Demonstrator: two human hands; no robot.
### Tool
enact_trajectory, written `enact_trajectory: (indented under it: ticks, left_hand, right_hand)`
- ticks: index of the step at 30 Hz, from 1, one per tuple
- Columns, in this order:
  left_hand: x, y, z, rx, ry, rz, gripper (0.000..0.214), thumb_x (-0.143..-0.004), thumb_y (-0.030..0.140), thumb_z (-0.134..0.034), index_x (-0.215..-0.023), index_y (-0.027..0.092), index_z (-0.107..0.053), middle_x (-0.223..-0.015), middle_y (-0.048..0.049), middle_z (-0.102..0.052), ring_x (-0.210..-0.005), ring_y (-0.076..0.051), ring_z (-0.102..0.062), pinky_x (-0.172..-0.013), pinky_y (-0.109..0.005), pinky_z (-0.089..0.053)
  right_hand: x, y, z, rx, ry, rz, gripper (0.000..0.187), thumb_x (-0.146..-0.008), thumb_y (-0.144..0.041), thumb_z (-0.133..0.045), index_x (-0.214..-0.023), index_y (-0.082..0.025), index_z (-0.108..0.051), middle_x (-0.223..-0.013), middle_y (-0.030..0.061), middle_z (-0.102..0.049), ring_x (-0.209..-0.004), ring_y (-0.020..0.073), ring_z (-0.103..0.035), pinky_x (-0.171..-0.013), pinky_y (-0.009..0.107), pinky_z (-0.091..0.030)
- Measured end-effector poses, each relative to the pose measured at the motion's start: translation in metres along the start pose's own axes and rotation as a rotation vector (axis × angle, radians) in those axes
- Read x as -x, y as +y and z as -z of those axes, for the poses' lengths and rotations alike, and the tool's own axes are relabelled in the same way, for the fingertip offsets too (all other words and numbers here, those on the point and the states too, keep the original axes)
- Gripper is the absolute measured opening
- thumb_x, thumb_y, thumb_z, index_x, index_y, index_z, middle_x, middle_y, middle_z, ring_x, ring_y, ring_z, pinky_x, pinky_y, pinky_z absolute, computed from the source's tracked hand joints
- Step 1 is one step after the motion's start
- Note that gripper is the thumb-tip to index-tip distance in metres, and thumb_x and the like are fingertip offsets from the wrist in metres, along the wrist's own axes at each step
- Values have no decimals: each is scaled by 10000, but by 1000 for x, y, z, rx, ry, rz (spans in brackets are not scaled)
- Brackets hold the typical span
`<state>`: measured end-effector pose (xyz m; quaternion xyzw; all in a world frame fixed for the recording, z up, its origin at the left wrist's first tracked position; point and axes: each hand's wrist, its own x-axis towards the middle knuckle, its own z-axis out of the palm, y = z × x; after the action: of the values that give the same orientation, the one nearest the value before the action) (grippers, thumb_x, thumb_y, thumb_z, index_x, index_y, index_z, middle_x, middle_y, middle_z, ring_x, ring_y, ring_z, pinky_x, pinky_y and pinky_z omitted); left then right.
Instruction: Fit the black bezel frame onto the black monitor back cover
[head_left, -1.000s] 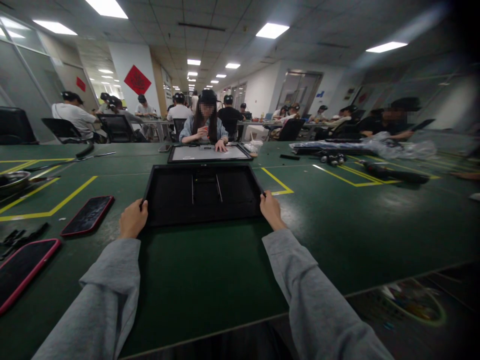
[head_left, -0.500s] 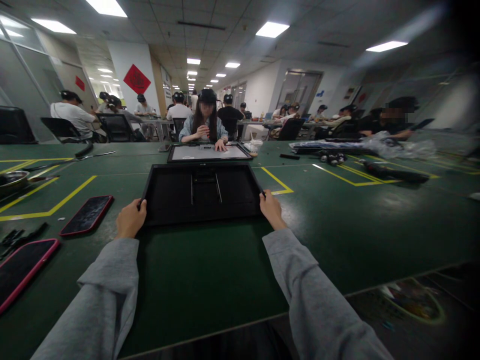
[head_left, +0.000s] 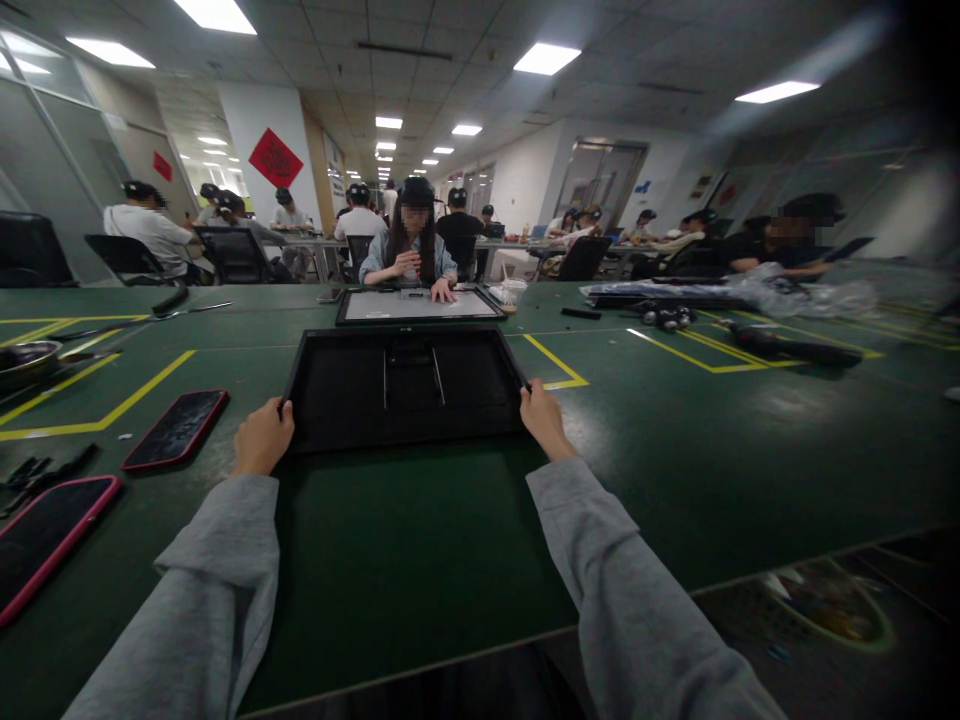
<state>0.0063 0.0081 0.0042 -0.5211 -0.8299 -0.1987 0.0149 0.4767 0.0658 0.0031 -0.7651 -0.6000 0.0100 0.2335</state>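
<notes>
In front of me on the green table is a shallow black monitor back cover (head_left: 341, 390), open side up, with two thin metal strips inside near its middle. My left hand (head_left: 262, 437) is closed on its left edge, the fingers wrapped round the rim. Its right edge is gripped by my right hand (head_left: 544, 418), thumb on top. Both hands are near the cover's front corners. Just beyond its far edge, a flat panel with a pale face and black frame (head_left: 352, 308) lies before a person.
Two red-cased phones (head_left: 176, 430) lie to my left, near dark small parts (head_left: 52, 470) and a metal bowl (head_left: 30, 362). A plastic cup (head_left: 512, 292) stands beside the far panel. Dark tools (head_left: 791, 345) and clear plastic wrap (head_left: 802, 295) are at the right. A basket (head_left: 840, 610) sits below the table edge.
</notes>
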Motion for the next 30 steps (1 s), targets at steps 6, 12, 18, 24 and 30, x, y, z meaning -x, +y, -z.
enact_trajectory:
  ticks: [6,12,18,24,30]
  left_hand:
    - [-2,-1,-1,-12,-22,3,560,-907,489,-301,-1267,151,-565,-1082,-225,-665,-972,-369,-632,-790,-470,-469]
    - [2,2,2,-8,-10,0,571,-909,518,-292,-1254,162,-574,-1089,-206,-670,-988,-351,-632,-801,-443,-470]
    - [3,2,3,12,-6,9,579,-906,554,-295,-1283,209,-567,-1130,-180,-667,-1013,-337,-626,-818,-434,-469]
    - [1,-1,-1,1,-17,19,586,-904,560,-281,-1286,219,-567,-1135,-179,-665,-1018,-352,-623,-813,-450,-467]
    - [1,0,1,3,-12,10,590,-901,558,-293,-1287,204,-564,-1110,-187,-670,-1001,-348,-628,-809,-446,-468]
  right_hand:
    - [0,0,-1,-8,10,19,305,-988,-279,-336,-1199,-138,-505,-1027,146,-661,-937,239,-627,-772,302,-405]
    - [0,0,-2,-3,2,12,316,-987,-275,-333,-1215,-125,-493,-1008,151,-661,-928,246,-633,-759,306,-407]
    - [-3,3,-4,-9,-2,-7,336,-989,-278,-318,-1235,-120,-482,-1014,160,-662,-959,256,-630,-773,313,-415]
    - [-4,5,-5,-29,1,-18,339,-985,-300,-333,-1236,-136,-492,-1038,157,-661,-964,260,-631,-779,320,-424]
    - [-4,4,-6,-36,-11,-21,340,-987,-297,-332,-1248,-135,-479,-1042,159,-660,-971,252,-628,-786,315,-424]
